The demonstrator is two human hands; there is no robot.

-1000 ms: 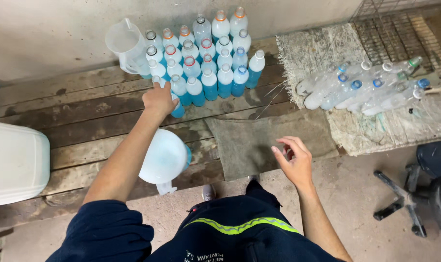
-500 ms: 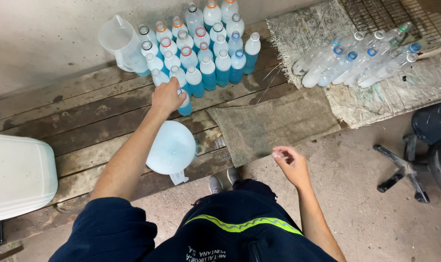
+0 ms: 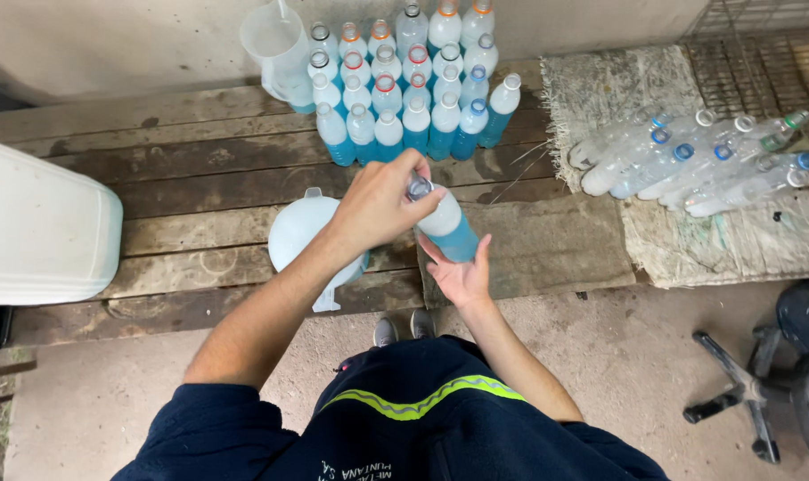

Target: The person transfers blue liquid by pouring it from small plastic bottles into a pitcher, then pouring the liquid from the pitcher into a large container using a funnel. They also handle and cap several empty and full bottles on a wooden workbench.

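Both hands are on a small plastic bottle (image 3: 451, 230) partly filled with blue liquid, held tilted over the wooden planks (image 3: 191, 178). My left hand (image 3: 382, 203) closes around its neck and top. My right hand (image 3: 460, 274) cups its lower end from below, fingers spread along the side. Behind it, several similar bottles of blue liquid (image 3: 404, 98) stand upright in rows near the wall, most without caps.
A clear measuring jug (image 3: 278, 49) stands left of the rows. A pale blue jug (image 3: 296, 233) sits under my left forearm. A white canister (image 3: 39, 223) lies at the left. Several empty bottles (image 3: 690, 160) lie on a sack at the right. A chair base (image 3: 761, 392) is lower right.
My left hand lifted one bottle from the front of the rows and brought it toward me. My right hand moved up and left to take the bottle's lower end.
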